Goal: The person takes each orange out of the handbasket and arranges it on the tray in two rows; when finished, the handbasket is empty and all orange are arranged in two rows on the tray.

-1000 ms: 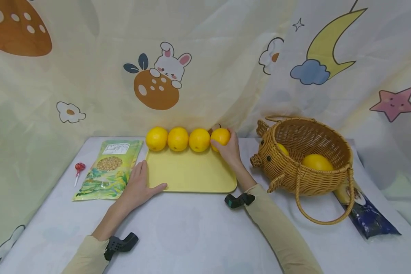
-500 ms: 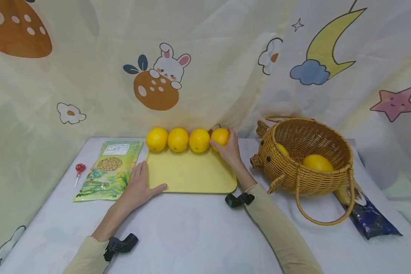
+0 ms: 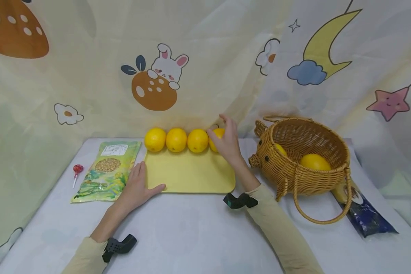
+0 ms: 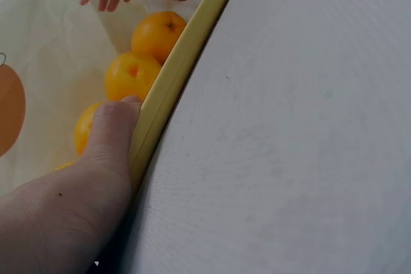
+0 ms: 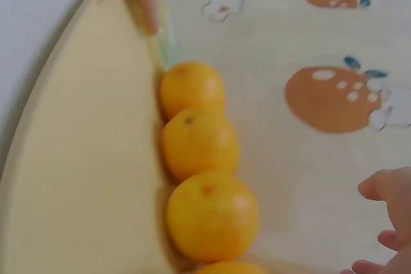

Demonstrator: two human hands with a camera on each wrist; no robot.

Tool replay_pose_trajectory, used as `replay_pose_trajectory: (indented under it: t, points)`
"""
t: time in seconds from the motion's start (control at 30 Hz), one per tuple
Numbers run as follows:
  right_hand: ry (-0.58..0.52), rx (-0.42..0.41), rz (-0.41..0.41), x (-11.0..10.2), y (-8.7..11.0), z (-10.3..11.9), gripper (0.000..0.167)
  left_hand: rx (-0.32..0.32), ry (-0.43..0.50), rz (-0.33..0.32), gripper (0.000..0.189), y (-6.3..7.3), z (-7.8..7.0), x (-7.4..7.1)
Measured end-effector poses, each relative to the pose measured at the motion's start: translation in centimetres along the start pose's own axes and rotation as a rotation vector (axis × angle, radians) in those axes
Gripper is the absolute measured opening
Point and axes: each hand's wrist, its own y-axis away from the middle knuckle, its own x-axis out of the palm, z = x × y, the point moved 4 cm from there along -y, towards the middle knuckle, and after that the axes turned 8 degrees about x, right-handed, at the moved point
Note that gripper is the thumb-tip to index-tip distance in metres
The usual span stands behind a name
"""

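Note:
Several oranges [image 3: 176,139] stand in a row along the back edge of a yellow tray [image 3: 190,173]. My right hand [image 3: 230,142] is beside the rightmost orange [image 3: 219,133], its fingers spread and raised, gripping nothing. Part of that orange is hidden behind the hand. In the right wrist view, the fingers [image 5: 401,203] are apart from the oranges. My left hand [image 3: 136,190] rests at the tray's left front corner, fingers straight along the side. Its thumb [image 4: 109,136] lies on the tray's front rim in the left wrist view.
At right stands a pig-shaped wicker basket [image 3: 315,182] holding yellow-orange fruit [image 3: 315,162]. A dark blue packet [image 3: 370,217] lies partly beneath it. Left of the tray are a green-yellow bag [image 3: 106,171] and a red lollipop [image 3: 78,169]. A printed cloth [image 3: 209,57] hangs behind.
My right hand has let go of the rightmost orange, its fingers opening and lifting. The left hand stays on the tray. The oranges keep their row.

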Motion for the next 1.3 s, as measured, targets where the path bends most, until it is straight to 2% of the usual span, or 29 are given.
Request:
replay_pose_trajectory:
  t: [0.13,0.3,0.43,0.57,0.8,0.93,1.07,1.17,1.3]
  points:
    - [-0.072,-0.004,0.084,-0.8,1.3,2.8,0.055,-0.013,0.006,0.006,0.117,0.0,0.1,0.2]
    - [-0.176,-0.012,0.260,-3.8,4.6,7.2,0.047,0.003,0.011,0.007,0.117,-0.3,-0.1,0.7]
    - [-0.108,-0.117,0.337,-7.4,7.7,9.6,0.039,0.008,0.002,-0.014,0.116,-0.4,-0.1,0.4]
    - [0.011,-0.192,0.329,-11.3,9.5,9.2,0.033,0.004,-0.003,-0.012,0.117,-0.4,0.0,0.1]
    - [0.101,-0.127,0.336,-16.0,10.8,5.6,0.028,-0.016,-0.008,0.010,0.118,-0.2,0.3,-0.3]
    - [0.119,-0.074,0.336,-17.3,11.1,4.2,0.027,-0.023,0.005,0.021,0.119,-0.2,0.2,-0.4]
    - [0.163,-0.022,0.362,-17.6,10.1,3.5,0.023,-0.014,0.004,0.001,0.118,-0.1,0.2,-0.5]
    - [0.248,0.044,0.377,-18.2,8.3,3.4,0.021,0.002,0.008,-0.014,0.116,-0.1,0.1,-0.3]
    - [0.441,0.143,0.401,-19.7,4.9,3.2,0.028,0.008,0.006,-0.018,0.116,0.0,-0.1,-0.2]
